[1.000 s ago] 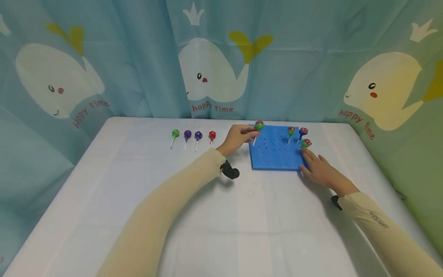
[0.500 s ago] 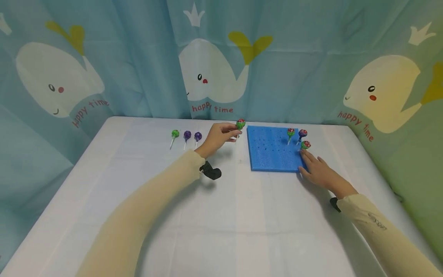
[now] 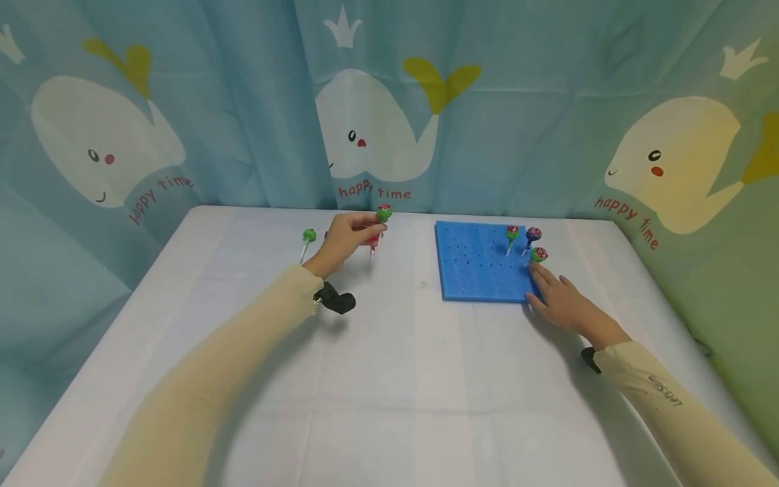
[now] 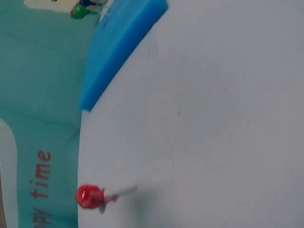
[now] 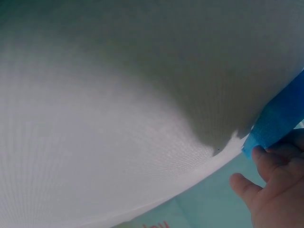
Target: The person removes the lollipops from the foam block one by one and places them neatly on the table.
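My left hand [image 3: 365,230] pinches the stick of a green-and-red lollipop [image 3: 383,213] and holds it upright above the row of loose lollipops. A red lollipop [image 3: 373,242] [image 4: 89,196] lies just under that hand, and a green one [image 3: 309,235] lies further left. The hand hides the purple ones between them. The blue foam board [image 3: 477,267] [image 4: 118,47] [image 5: 280,118] with rows of holes lies to the right. Three lollipops stand in its far right corner [image 3: 512,232] [image 3: 533,234] [image 3: 538,255]. My right hand [image 3: 550,287] rests flat on the board's near right corner, fingers straight.
Everything sits on a white-covered table [image 3: 389,379]. A blue-green curtain with whale prints [image 3: 377,128] hangs right behind the far edge and wraps round both sides. Black wrist cameras [image 3: 335,299] sit under both sleeves.
My left hand has carried the green-and-red lollipop from the foam board's left edge leftward to above the row of loose lollipops. The right hand has stayed on the board's corner.
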Available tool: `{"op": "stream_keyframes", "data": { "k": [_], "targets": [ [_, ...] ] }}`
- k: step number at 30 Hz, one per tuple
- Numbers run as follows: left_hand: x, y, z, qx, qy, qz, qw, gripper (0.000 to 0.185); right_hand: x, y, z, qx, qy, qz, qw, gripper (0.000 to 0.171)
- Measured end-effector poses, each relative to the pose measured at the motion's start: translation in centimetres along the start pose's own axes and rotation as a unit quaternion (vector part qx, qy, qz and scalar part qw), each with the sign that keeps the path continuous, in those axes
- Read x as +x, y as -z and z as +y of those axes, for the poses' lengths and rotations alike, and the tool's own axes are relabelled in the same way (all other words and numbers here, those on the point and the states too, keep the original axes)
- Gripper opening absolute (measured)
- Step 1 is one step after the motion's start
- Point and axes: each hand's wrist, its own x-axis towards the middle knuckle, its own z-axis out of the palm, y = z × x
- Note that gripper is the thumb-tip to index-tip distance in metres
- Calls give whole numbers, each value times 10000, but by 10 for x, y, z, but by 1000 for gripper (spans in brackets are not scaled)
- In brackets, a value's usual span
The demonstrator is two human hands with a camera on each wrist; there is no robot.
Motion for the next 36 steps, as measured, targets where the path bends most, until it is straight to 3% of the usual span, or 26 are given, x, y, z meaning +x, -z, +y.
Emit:
{"op": "stream_keyframes", "data": {
  "k": [10, 21, 29, 36],
  "targets": [
    [-3, 39, 2, 82, 550, 486, 9973, 39, -1, 0, -1, 42, -18, -22, 10000, 65],
    [-8, 78, -2, -199, 441, 936, 9944, 45, 1, 1, 2, 35, -27, -140, 9999, 66],
    [-11, 105, -16, 121, 688, 1352, 9884, 47, 1, 1, 1, 54, -91, -184, 9998, 67],
    [-16, 125, -30, 237, 771, 1432, 9864, 48, 2, 1, 0, 88, -102, -197, 9997, 67]
  ]
}}
